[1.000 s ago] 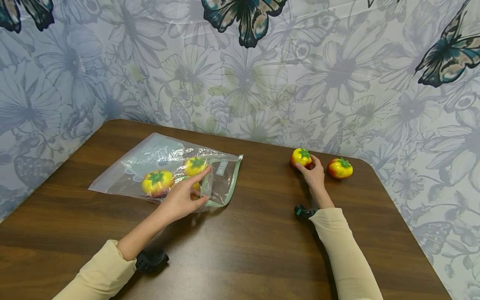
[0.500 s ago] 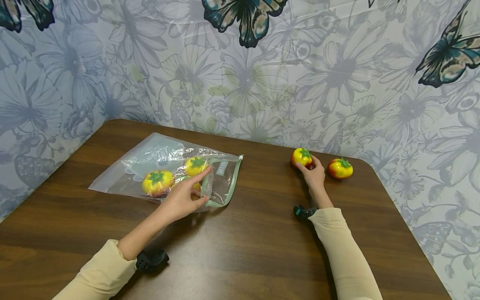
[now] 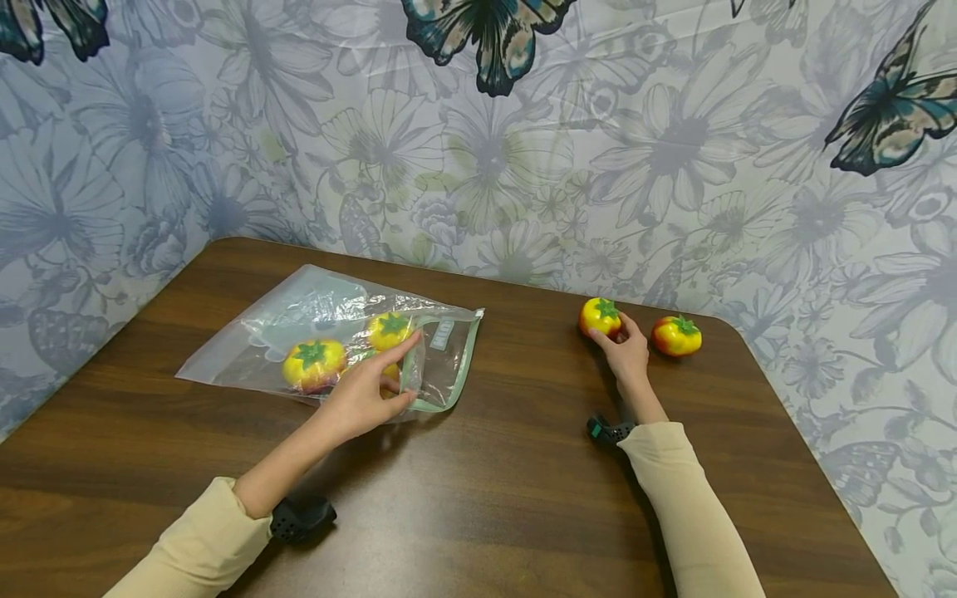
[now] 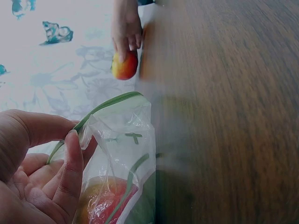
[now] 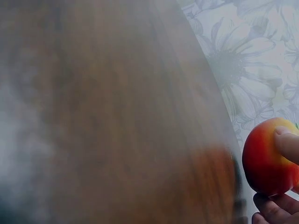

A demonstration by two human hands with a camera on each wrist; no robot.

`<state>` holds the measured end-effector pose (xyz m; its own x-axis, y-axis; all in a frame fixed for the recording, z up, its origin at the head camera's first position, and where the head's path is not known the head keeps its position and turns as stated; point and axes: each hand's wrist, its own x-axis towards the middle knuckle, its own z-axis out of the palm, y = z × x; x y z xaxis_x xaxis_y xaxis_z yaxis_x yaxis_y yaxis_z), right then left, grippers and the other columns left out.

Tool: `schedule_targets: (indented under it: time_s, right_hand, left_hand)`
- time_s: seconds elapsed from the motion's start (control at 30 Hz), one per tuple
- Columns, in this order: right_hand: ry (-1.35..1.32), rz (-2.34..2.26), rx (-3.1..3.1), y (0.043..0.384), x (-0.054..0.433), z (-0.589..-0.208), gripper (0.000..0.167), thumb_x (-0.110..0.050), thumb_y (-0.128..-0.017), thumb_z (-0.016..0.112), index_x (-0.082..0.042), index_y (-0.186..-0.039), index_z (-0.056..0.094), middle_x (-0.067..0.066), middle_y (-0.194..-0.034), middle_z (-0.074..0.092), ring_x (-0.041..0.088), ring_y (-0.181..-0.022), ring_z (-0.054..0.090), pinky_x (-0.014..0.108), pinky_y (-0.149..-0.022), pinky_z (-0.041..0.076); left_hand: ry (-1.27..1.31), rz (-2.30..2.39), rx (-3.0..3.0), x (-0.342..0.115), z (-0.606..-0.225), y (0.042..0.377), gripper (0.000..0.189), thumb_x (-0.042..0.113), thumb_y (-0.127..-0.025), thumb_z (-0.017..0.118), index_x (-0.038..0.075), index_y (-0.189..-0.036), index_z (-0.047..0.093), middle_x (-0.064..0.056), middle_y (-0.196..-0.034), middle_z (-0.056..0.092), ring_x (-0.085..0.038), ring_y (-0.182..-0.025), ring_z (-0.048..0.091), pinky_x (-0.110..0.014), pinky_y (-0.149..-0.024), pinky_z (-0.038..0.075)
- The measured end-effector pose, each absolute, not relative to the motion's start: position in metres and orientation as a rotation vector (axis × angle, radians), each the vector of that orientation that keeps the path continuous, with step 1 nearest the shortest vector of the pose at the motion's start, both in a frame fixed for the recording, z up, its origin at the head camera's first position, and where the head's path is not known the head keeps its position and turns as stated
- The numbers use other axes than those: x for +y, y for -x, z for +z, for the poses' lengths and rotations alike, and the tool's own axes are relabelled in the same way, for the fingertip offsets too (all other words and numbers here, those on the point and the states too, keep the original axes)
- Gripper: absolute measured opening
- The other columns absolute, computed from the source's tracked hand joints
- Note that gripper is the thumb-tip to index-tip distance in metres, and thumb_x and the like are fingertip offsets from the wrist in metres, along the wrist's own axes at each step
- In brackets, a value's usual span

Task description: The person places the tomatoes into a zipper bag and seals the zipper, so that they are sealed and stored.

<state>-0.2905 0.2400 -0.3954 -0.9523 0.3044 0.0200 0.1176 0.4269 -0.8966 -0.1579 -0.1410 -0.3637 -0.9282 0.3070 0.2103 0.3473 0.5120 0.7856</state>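
A clear zip bag (image 3: 299,309) with a green edge lies on the table. My left hand (image 3: 360,400) is at its mouth, thumb and fingers pinching the green rim (image 4: 100,107). Inside are yellow-and-red tomato-like fruits (image 3: 314,365) with green leafy tops; fingers and plastic partly hide them. At the table's far right, my right hand (image 3: 630,355) grips another such fruit (image 3: 599,315) between thumb and fingers. In the right wrist view, the thumb presses the side of this fruit (image 5: 266,156) and fingertips are below. One more fruit (image 3: 676,335) sits just right of that hand.
The brown wooden table (image 3: 516,465) has rounded far corners. Right behind it hangs a cloth backdrop (image 3: 516,191) with flowers and butterflies. Dark camera devices sit at the left wrist (image 3: 302,520) and the right wrist (image 3: 609,429).
My right hand and the fruit in its grip have shifted very slightly toward me. The left hand and the bag have not moved.
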Motion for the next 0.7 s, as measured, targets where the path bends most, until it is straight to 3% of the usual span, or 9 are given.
schedule_targets:
  time_s: [0.33,0.7]
  right_hand:
    - [0.276,1.554,-2.524,0.277,0.232,-0.389,0.069,-0.019,-0.087,0.068,-0.004,-0.145,0.034,0.02,-0.137,0.042,0.03,-0.12,0.041,0.038,-0.1,0.034]
    - [0.089,1.638,-2.512,0.259,0.212,-0.384,0.067,-0.015,-0.087,0.069,-0.001,-0.143,0.036,0.021,-0.136,0.044,0.03,-0.119,0.045,0.037,-0.099,0.036]
  left_hand:
    - [0.576,-1.413,-2.699,-0.141,-0.363,0.158,0.078,-0.001,-0.079,0.071,0.009,-0.146,0.033,-0.024,-0.134,0.045,-0.019,-0.076,0.064,-0.029,-0.057,0.049]
    - [0.588,-1.388,-2.698,-0.142,-0.363,0.158,0.078,0.0,-0.079,0.072,0.01,-0.146,0.033,-0.022,-0.127,0.052,-0.016,-0.073,0.063,-0.029,-0.058,0.049]
